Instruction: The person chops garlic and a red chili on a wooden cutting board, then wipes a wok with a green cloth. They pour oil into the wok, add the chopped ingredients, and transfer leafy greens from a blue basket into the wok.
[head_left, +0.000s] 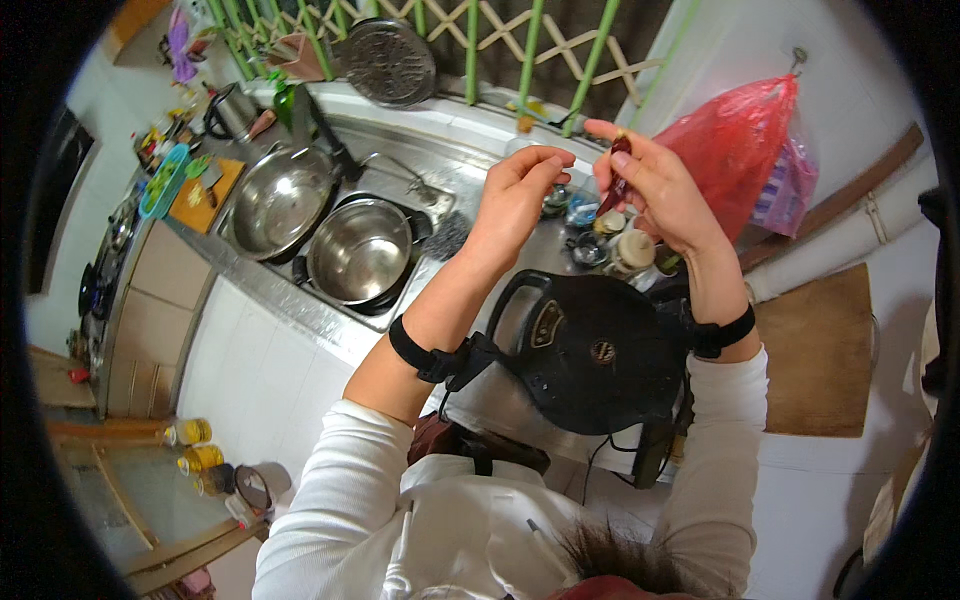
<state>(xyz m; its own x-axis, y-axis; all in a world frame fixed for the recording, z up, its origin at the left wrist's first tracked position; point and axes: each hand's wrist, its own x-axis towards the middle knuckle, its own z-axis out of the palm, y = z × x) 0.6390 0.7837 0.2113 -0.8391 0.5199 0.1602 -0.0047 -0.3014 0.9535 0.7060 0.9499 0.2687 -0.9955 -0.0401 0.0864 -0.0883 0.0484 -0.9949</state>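
Observation:
My right hand (660, 180) is raised over the far part of the counter, its thumb and fingers closed on what looks like a dark red dried chili pepper (616, 184). Just left of it, my left hand (517, 199) hangs apart from the pepper with thumb and index finger close together. Whether anything small sits between those fingertips is unclear. Beneath both hands stand several small jars, among them one with a pale lid (636, 249) and a clear glass jar (587, 249). A black electric griddle (600, 352), lid down, lies nearer my body.
On the left, a steel pot (360, 251) and a wide steel basin (281, 201) sit at the sink. Beyond them lie a cutting board (189, 214) and a blue basket (178, 161). A red plastic bag (727, 150) hangs at right, above a pipe (840, 244). Window bars (471, 52) line the back.

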